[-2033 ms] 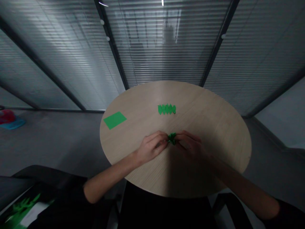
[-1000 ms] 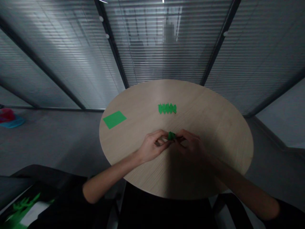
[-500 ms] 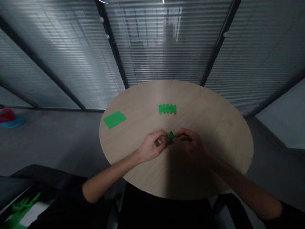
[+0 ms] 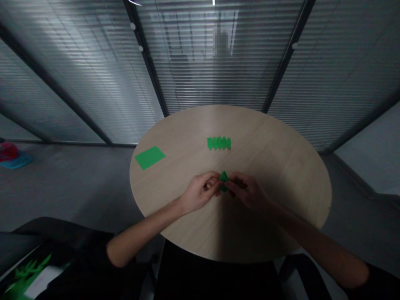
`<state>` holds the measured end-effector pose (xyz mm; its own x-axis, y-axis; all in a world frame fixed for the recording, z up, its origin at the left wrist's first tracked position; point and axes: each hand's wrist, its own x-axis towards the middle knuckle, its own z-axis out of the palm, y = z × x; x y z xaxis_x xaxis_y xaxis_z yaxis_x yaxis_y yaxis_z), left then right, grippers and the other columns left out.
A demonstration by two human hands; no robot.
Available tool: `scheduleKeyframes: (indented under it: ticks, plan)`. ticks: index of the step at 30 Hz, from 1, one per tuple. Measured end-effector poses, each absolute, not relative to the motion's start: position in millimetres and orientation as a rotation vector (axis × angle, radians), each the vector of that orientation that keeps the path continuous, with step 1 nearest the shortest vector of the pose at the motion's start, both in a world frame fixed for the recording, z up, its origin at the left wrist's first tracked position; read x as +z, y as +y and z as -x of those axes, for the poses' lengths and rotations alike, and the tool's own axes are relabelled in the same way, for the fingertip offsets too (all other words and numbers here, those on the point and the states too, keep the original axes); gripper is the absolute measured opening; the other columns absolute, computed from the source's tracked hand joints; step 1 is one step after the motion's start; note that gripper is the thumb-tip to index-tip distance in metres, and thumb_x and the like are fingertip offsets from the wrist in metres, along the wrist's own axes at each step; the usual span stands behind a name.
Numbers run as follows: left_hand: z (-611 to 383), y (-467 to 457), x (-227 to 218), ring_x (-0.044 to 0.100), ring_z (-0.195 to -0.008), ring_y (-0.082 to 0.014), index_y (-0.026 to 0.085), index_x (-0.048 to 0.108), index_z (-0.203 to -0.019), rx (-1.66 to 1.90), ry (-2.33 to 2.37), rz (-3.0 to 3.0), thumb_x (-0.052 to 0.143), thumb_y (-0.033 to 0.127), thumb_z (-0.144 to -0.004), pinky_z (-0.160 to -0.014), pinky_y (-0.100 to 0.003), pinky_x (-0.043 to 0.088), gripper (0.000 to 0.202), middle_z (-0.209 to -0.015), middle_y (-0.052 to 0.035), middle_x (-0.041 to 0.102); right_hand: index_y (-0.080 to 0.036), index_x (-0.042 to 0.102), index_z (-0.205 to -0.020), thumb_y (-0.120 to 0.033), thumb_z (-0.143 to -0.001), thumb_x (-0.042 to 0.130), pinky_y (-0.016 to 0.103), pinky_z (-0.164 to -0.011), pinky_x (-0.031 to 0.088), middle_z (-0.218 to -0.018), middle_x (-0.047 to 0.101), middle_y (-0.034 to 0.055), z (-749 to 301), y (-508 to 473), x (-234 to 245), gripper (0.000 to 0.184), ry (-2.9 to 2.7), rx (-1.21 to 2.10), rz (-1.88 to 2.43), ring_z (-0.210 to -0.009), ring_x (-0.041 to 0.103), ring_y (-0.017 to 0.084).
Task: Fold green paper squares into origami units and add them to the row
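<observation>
Over the middle of a round wooden table (image 4: 281, 166), my left hand (image 4: 200, 192) and my right hand (image 4: 246, 191) meet, both pinching a small folded green paper piece (image 4: 223, 177). Its pointed tip sticks up between my fingertips; the rest is hidden by my fingers. A row of folded green paper pieces (image 4: 218, 143) lies further back on the table, apart from my hands. A flat green paper sheet (image 4: 150, 157) lies near the table's left edge.
Glass walls with blinds (image 4: 203, 62) stand behind the table. A red and blue object (image 4: 12, 155) lies on the floor at far left. Green and white material (image 4: 28, 277) shows at the bottom left corner beside my dark clothing.
My fingers have shifted slightly around the small green piece, which has been turned so that a pointed tip now stands up. Hands stay in the same place; the other papers have not moved.
</observation>
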<state>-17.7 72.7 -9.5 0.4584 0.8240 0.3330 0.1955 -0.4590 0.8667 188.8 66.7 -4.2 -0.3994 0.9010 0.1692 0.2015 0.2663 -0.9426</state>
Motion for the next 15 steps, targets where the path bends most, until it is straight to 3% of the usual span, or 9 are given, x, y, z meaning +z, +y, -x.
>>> scheduleKeyframes:
  ticks: [7, 15]
  plan:
    - [21.3, 75.4, -9.2, 0.052, -0.053, -0.0083, 0.015, 0.060, -0.078, 0.910, 0.893, -2.047, 0.060, 0.031, -0.096, -0.044, -0.018, 0.038, 0.024, -0.064, 0.0002, 0.062, -0.019, 0.060, -0.078, -0.043, -0.098, 0.058, 0.023, -0.053, 0.042, -0.064, 0.058, -0.0019, -190.2, 67.5, -6.2, 0.032, -1.806, 1.128, 0.995, -0.057, 0.053, 0.011]
    - [22.1, 73.3, -8.8, 0.053, -0.052, -0.0088, 0.016, 0.057, -0.080, 0.834, 0.814, -1.986, 0.054, 0.028, -0.098, -0.044, -0.018, 0.038, 0.022, -0.065, -0.0007, 0.065, -0.020, 0.056, -0.076, -0.047, -0.099, 0.055, 0.023, -0.054, 0.042, -0.066, 0.057, -0.0023, -189.2, 65.1, -4.6, 0.035, -1.881, 1.079, 0.978, -0.058, 0.052, 0.011]
